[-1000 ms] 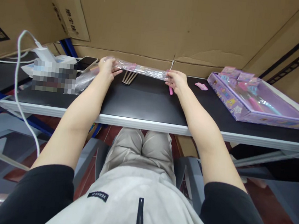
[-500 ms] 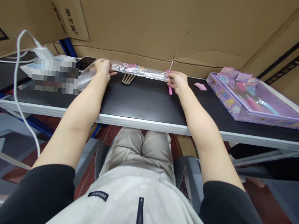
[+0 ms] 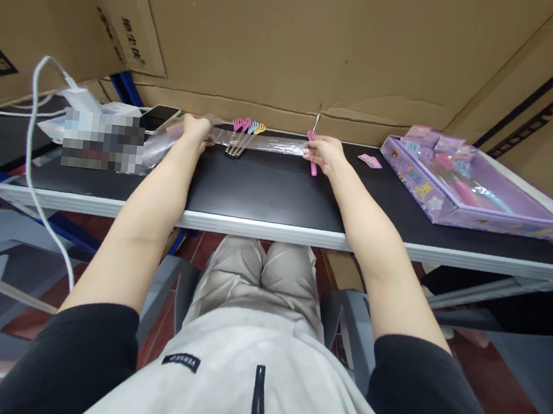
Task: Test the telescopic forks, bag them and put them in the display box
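A long, narrow clear plastic bag (image 3: 276, 145) is stretched between my two hands, low over the black table. My left hand (image 3: 196, 131) pinches its left end, fingers closed. At the right end, my right hand (image 3: 326, 151) has thumb and fingers closed on the film. Partly hidden by that hand is a pink stick (image 3: 314, 169) with a small claw-like head. Behind the film lie several back scratchers (image 3: 242, 139) with metal shafts and pink, blue and yellow claw heads, bunched side by side.
On the right stands a purple display box (image 3: 456, 186) holding packaged items, with a small pink card (image 3: 370, 161) beside it. At left are a phone (image 3: 160, 118), loose plastic bags (image 3: 151, 154) and a white cable (image 3: 31, 135). Cardboard (image 3: 293, 44) walls the back.
The plastic bag has been lowered and turned flatter, uncovering the coloured claw heads behind it. Both hands keep hold of its ends, the right shifted slightly left.
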`<move>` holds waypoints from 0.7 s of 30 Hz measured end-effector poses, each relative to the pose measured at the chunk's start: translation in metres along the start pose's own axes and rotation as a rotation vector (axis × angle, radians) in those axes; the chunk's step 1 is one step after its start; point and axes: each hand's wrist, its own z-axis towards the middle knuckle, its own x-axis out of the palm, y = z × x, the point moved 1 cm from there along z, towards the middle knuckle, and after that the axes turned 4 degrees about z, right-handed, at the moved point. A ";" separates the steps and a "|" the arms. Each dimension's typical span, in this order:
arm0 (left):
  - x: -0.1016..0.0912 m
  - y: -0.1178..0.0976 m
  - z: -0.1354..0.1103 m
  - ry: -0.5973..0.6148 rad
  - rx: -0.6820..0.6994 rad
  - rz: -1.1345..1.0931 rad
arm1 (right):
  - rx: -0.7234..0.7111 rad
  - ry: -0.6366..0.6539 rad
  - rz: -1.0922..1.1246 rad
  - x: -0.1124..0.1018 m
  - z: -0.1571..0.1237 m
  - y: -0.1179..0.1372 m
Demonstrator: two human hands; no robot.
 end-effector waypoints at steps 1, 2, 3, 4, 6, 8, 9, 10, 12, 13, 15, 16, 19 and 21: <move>0.000 -0.001 -0.004 -0.002 -0.002 0.032 | 0.003 -0.005 0.000 0.001 -0.003 0.001; 0.000 -0.003 -0.007 0.012 -0.004 0.052 | 0.005 -0.009 0.001 0.002 -0.005 0.002; 0.000 -0.003 -0.008 0.027 -0.006 0.069 | 0.006 -0.014 0.003 0.003 -0.006 0.003; 0.001 -0.003 -0.007 0.042 -0.004 0.079 | 0.005 -0.018 0.005 0.003 -0.006 0.003; 0.001 -0.002 -0.004 0.065 0.004 0.066 | -0.006 -0.015 0.005 0.002 -0.004 0.002; 0.001 0.001 0.000 0.074 0.008 0.019 | -0.026 -0.007 -0.013 0.001 0.001 -0.002; 0.001 0.002 0.001 0.068 0.013 -0.007 | -0.041 -0.001 -0.031 0.001 0.004 -0.005; 0.002 0.003 0.002 0.058 0.021 -0.030 | -0.060 0.004 -0.053 0.001 0.007 -0.007; 0.002 0.005 0.003 0.031 0.046 -0.040 | -0.108 0.006 -0.102 0.000 0.013 -0.012; 0.002 0.005 0.003 0.021 0.061 -0.015 | -0.134 0.006 -0.128 0.000 0.016 -0.014; 0.003 0.006 0.006 0.016 0.096 0.084 | -0.175 0.007 -0.181 0.000 0.019 -0.018; 0.003 0.006 0.009 0.016 0.117 0.139 | -0.188 0.010 -0.206 0.001 0.019 -0.018; 0.001 0.009 0.018 0.015 0.168 0.228 | -0.225 0.014 -0.257 0.001 0.017 -0.018; -0.001 0.011 0.024 0.046 0.179 0.191 | -0.257 0.007 -0.275 0.001 0.014 -0.015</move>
